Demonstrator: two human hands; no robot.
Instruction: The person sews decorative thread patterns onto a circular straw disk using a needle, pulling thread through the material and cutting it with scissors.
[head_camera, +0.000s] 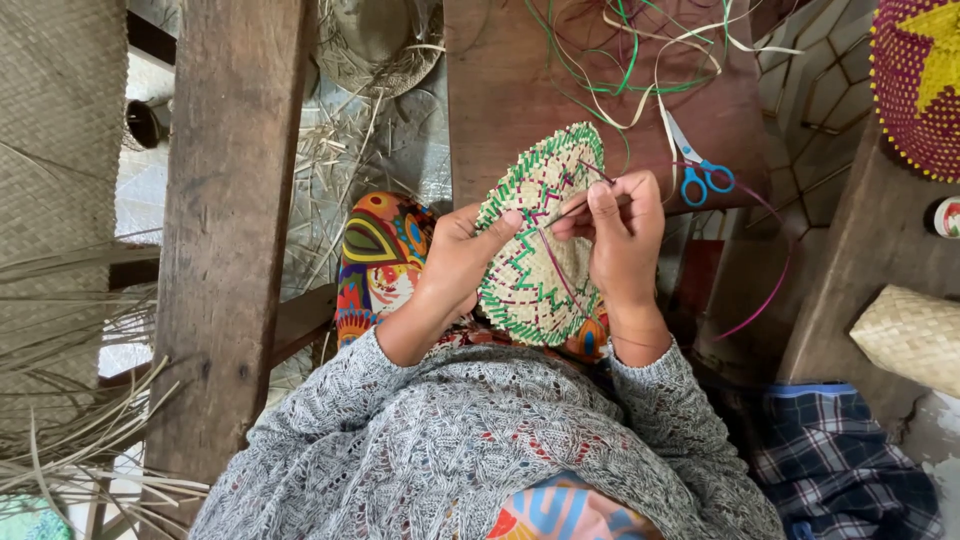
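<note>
woven disc stands tilted between both hands.

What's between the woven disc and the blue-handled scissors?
Head view: only the right hand and bare brown wooden board lie between the woven disc and the scissors.

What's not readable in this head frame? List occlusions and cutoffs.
Head view only:
- Middle of the woven disc: covered by the left hand and right hand.
- Thin tool or strand at the right hand's fingertips: too small to identify.
- Purple and yellow woven piece: cut off by the top-right edge.
- Scissors: blade tips blend into loose strips.
- Small container: cut by the right edge.
</note>
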